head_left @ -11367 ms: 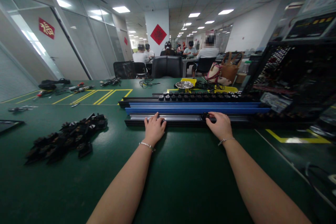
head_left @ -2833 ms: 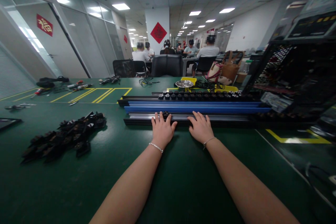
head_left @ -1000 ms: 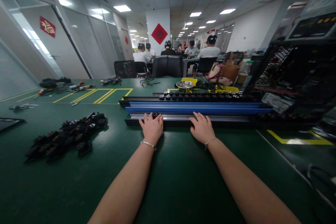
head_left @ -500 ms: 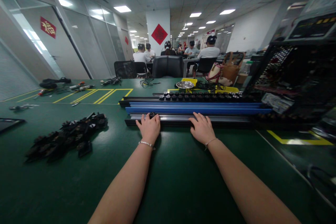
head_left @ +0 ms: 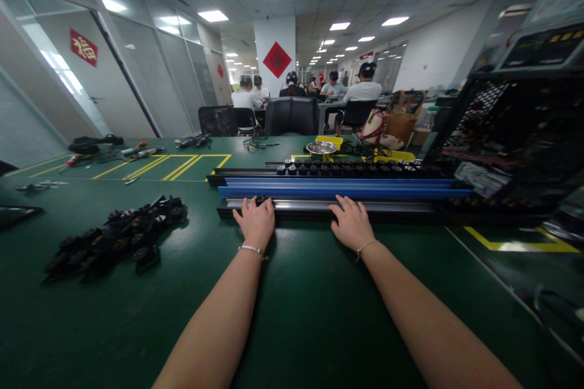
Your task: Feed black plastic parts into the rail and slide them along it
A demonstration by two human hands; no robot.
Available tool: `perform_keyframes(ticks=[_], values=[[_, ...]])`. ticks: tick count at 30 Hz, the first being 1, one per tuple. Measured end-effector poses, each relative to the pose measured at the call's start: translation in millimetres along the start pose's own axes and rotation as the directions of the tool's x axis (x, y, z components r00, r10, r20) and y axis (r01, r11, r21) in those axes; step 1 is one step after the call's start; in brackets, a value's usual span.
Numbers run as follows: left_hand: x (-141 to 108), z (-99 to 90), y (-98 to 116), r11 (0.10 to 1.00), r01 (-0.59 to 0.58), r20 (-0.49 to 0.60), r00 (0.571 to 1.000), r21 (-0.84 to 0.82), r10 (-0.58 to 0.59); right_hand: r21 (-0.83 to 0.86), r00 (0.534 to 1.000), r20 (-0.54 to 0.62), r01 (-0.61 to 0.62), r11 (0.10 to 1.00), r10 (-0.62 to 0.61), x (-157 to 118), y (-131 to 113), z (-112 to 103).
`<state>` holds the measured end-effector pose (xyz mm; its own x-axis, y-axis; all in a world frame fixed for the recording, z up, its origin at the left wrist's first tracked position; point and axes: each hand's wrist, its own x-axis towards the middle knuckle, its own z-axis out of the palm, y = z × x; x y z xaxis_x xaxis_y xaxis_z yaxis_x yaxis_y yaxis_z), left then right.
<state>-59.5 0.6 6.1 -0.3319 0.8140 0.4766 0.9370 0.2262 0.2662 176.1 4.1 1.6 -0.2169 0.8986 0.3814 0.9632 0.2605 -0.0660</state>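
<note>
- Table (head_left: 310, 316), one: green top, yellow and white lines marked on it; bears most of the items below.
- Chair (head_left: 292, 115), one: black, high back, beyond the far edge of the table.
- Open metal case (head_left: 502, 115), one: dark, at the right end of the table, its inside too dim to make out.
- Front rail (head_left: 301, 206), one: black with a silver channel, lying lengthwise across the table, nearest the person; both hands on it.
- Blue rail (head_left: 347, 187), one: parallel, just behind the front rail.
- Rear rail (head_left: 241, 174), one: black, behind the blue rail; a double row of small black knobs (head_left: 310, 167) along its line.
- Heap of black parts (head_left: 118, 237), one: loose, on the left of the table, well apart from the rails.
- Right hand (head_left: 351, 223): palm down, fingers spread over the front rail, not closed round any loose piece; thin bracelet at the wrist.
- Left hand (head_left: 257, 219): palm down near the left end of the front rail, fingers bent about a small part; whether it grips cannot be told. Bracelet at the wrist.
- Metal bowl (head_left: 322, 148), one: round, shiny, behind the rails.
- Small black part (head_left: 261, 200), one: at the front rail's channel, by the left fingertips, partly hidden.
</note>
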Motion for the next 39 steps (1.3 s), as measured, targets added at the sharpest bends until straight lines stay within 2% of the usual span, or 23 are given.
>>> perform_keyframes(ticks=[8,18,39], values=[[4,-6.3,-4,0.997,0.079,0.023,0.997,-0.021,-0.078,0.004,1.0,0.01,0.0,1.0,0.0,0,0,-1],[8,-9.0,-11,0.992,0.121,0.019,0.993,-0.047,-0.12,0.005,1.0,-0.025,0.016,1.0,-0.016,-1,0,-1],[13,-9.0,-22,0.983,0.181,-0.02,0.983,-0.013,-0.181,0.004,1.0,0.021,0.003,1.0,-0.003,0,1,-2]])
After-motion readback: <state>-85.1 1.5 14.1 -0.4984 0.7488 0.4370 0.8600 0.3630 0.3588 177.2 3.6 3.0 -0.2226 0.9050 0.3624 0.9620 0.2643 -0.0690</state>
